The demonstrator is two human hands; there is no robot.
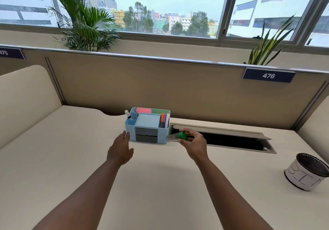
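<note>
A light blue desk organiser (128, 129) stands on the cream desk (71, 158), holding a white marker, pink and blue sticky notes and several coloured pens. My left hand (120, 149) reaches toward its left front corner with fingers straight, the fingertips at or just short of the wall. My right hand (193, 143) pinches a small clear bottle with a green cap (182, 135), held sideways just right of the organiser and above the desk.
An open cable hatch (231, 141) gapes in the desk right of the organiser. A black mesh cup (309, 172) wrapped in white paper stands near the right edge. A beige partition (160, 87) labelled 476 closes the back, with plants and windows behind.
</note>
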